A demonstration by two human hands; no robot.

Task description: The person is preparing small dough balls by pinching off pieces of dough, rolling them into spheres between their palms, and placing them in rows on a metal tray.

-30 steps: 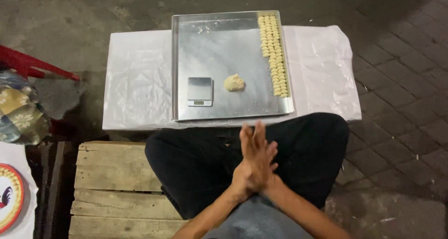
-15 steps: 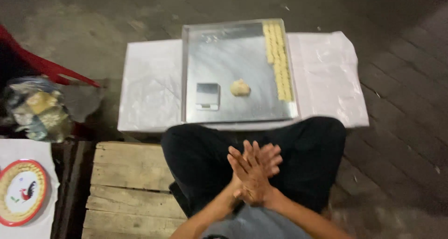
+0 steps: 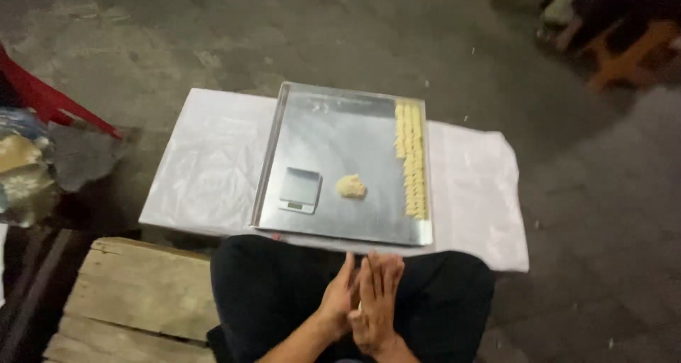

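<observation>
The left hand [image 3: 339,299] and right hand [image 3: 376,303] press flat together, palm to palm; whether they hold dough I cannot tell. The dough lump [image 3: 350,186] lies at 12 o'clock on the tray [image 3: 333,125], beside the scale [image 3: 299,190]. It looks soft, light, sticky; pinch gently from the sides.

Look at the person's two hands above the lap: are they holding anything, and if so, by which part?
It cannot be told. The left hand and right hand are pressed palm to palm, hiding whatever may lie between them. The dough lump lies untouched on the metal tray.
</observation>
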